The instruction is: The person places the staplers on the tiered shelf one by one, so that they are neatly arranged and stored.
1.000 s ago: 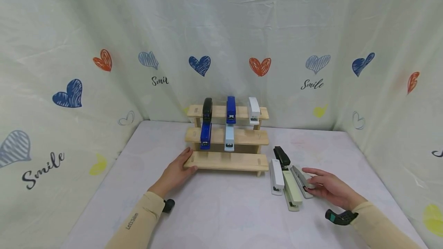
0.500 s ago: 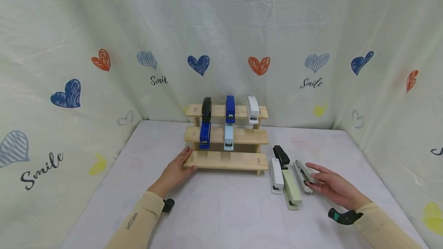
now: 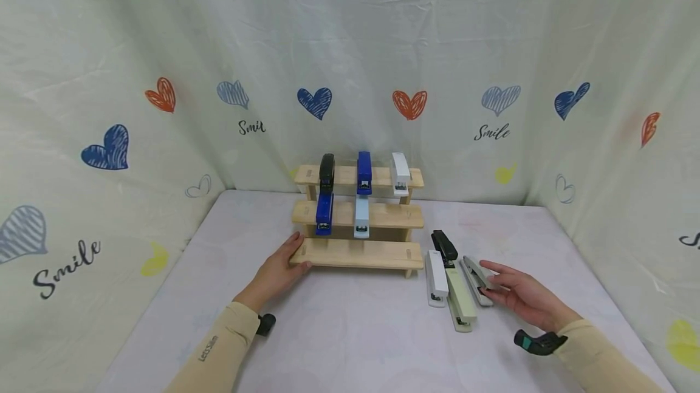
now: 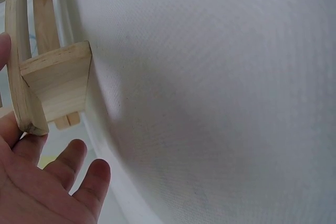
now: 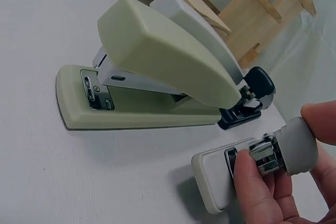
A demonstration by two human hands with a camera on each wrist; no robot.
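Note:
My left hand (image 3: 276, 274) grips the left end of the three-tier wooden rack (image 3: 358, 254) at its lowest shelf; the left wrist view shows fingers at the shelf end (image 4: 31, 108). My right hand (image 3: 527, 299) holds a small grey stapler (image 3: 481, 274). In the right wrist view, thumb and fingers pinch that stapler (image 5: 298, 145) around its top arm and front, with its pale base angled over the table. Just left of it are a long light-green stapler (image 3: 461, 297), a white stapler (image 3: 437, 274) and, behind the green one, a black stapler (image 3: 445, 245).
On the rack's top tier stand a black stapler (image 3: 327, 172), a blue stapler (image 3: 364, 171) and a white stapler (image 3: 401, 172). The middle tier bears a blue stapler (image 3: 324, 213) and a light-blue stapler (image 3: 362, 215). A patterned curtain (image 3: 361, 47) rises behind the table (image 3: 350, 338).
My right hand with the grey stapler shifted slightly right and away, then back a little toward the green stapler. The left hand and rack stay in place.

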